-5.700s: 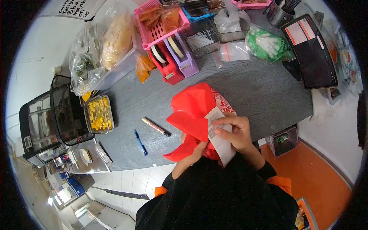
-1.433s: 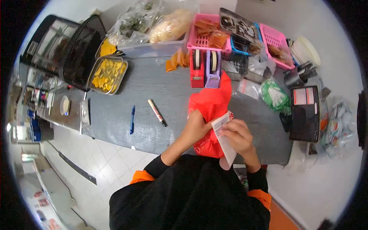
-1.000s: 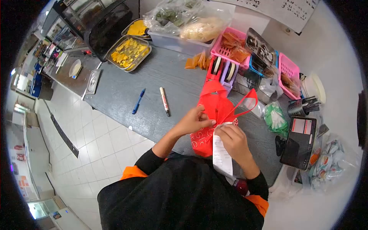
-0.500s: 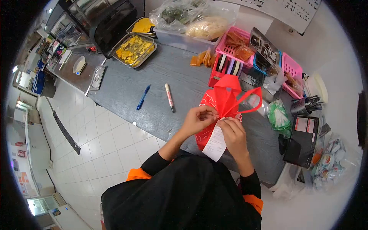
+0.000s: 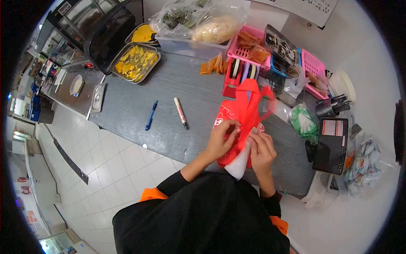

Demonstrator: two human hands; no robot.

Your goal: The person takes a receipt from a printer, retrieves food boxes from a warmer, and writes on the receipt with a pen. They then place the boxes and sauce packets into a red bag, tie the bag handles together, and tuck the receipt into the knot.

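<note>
A red carrier bag (image 5: pixel 229 111) with pale printing stands on the grey table close to my body, its loop handles (image 5: pixel 247 95) sticking up and away from me. My left hand (image 5: pixel 223 139) pinches the red fabric at the base of the handles. On the other side, my right hand (image 5: pixel 263 151) has its fingers closed at the top of a white paper slip (image 5: pixel 239 164), against the bag. The slip hangs curled over the bag's near side. My fingers hide the exact spot where slip and bag meet.
Left of the bag lie a marker (image 5: pixel 181 113) and a blue pen (image 5: pixel 151 115). A red tape dispenser (image 5: pixel 230 80) stands behind it, near pink baskets (image 5: pixel 313 67). A tablet (image 5: pixel 333 146) is at right. A glass tray of yellow food (image 5: pixel 136 63) sits at back left.
The paper slip has gone from flat to curled. The bag's handles have shifted and the right one is blurred by motion. The whole view has turned slightly.
</note>
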